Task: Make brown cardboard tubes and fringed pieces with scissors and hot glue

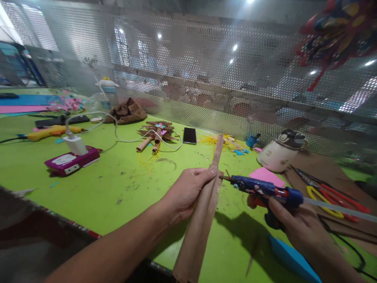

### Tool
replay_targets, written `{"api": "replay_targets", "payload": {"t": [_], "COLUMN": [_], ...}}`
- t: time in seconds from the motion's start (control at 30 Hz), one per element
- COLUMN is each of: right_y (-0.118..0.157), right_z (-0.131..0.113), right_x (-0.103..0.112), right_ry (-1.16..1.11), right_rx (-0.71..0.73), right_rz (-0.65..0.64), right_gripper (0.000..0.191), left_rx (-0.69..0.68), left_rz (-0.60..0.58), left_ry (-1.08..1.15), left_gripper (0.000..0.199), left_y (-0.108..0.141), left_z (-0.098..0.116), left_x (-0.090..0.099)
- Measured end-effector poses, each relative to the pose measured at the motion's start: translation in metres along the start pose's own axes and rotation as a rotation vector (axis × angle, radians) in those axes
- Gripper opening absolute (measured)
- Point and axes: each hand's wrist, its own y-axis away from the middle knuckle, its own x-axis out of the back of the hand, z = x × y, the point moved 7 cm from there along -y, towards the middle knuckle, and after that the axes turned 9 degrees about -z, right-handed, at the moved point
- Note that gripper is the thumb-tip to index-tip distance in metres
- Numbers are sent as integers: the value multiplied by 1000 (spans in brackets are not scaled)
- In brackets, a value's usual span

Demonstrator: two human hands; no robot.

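Observation:
My left hand (188, 190) is closed around a long strip of folded brown paper (196, 232), thumb on top. The strip slants from the table's near edge up toward the middle, and a shiny line runs along its right flap. In my right hand (297, 222) is a blue hot glue gun (262, 186), fingers wrapped round its handle. A clear glue stick (338, 208) sticks out of its back end. The gun's nozzle points left, at the strip's right edge, close to my left thumb; whether it touches the paper I cannot tell.
Scissors with red and yellow handles (326, 202) lie on brown paper at right, near a white jug (278, 151). A phone (189, 135), brown paper craft pieces (156, 133), a purple power strip (73, 160) and a yellow glue gun (53, 132) lie further back. Perforated metal (191, 59) stands behind.

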Motion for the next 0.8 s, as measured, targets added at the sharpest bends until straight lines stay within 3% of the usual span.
{"api": "replay_targets", "payload": {"t": [0.1, 0.43, 0.8], "right_y": [-1, -1, 4], "right_z": [4, 1, -9], "right_x": [-2, -12, -13], "right_ry": [-107, -355, -309], "right_rx": [-67, -53, -49], "right_rz": [-39, -147, -125], "right_gripper": [39, 37, 38], "left_rx": [-2, -2, -6], "left_rz": [-3, -28, -17], "left_ry": [-23, -19, 63], "left_gripper": [19, 22, 20], "left_y": [0, 1, 0], "left_z": [1, 2, 2], "left_x": [0, 0, 1]}}
